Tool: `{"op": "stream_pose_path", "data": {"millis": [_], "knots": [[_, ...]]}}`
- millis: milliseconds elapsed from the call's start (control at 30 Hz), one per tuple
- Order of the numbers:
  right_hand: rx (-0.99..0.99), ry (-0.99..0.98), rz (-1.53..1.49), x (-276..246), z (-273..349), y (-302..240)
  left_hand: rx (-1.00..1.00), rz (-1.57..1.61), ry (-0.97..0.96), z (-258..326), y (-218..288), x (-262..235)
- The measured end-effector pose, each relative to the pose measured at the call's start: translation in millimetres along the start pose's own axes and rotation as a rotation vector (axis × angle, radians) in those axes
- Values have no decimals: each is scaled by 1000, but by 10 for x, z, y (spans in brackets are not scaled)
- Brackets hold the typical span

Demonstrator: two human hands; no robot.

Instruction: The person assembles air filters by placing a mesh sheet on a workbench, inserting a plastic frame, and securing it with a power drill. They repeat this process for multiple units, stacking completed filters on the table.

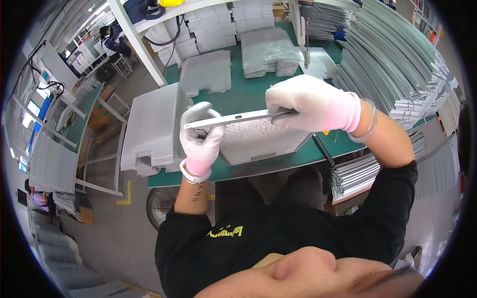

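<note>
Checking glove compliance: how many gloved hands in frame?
2. The left hand grips the left end of the metal strip; the right hand holds its right end, above the mesh panel. The distant people's hands are too small to tell.

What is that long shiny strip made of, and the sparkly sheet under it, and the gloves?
The long strip looks like light metal, probably aluminium: pale grey, straight, with a dull sheen. The sparkly sheet seems to be fine metal mesh, silvery and grainy. The gloves on the left hand and right hand look like white knitted fabric with pink cuffs.
</note>
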State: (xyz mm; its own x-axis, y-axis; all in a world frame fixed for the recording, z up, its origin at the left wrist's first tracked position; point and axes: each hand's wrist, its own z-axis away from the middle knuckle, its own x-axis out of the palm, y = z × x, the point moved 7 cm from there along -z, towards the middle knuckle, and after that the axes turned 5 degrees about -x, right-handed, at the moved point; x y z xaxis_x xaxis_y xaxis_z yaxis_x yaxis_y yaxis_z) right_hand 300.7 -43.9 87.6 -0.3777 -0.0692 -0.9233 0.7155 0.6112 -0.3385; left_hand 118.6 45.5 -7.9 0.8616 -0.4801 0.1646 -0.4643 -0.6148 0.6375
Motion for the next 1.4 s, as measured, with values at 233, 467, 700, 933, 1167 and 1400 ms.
{"op": "stream_pose_path", "data": {"millis": [233,467,700,933,1167,1400], "knots": [[-215,97,63,16,3,-73,248,-130,267,136,44,-66],[-103,128,65,-7,-27,23,190,-252,364,120,-99,-34],[-144,175,73,13,-84,28,187,-426,303,114,-76,-98],[-216,190,82,15,-134,70,98,-158,346,110,-223,-170],[-210,149,185,47,-121,67,147,-92,193,-17,-215,-178],[-326,773,722,-252,572,-170,131,-321,99,-78,-333,-276]]}}
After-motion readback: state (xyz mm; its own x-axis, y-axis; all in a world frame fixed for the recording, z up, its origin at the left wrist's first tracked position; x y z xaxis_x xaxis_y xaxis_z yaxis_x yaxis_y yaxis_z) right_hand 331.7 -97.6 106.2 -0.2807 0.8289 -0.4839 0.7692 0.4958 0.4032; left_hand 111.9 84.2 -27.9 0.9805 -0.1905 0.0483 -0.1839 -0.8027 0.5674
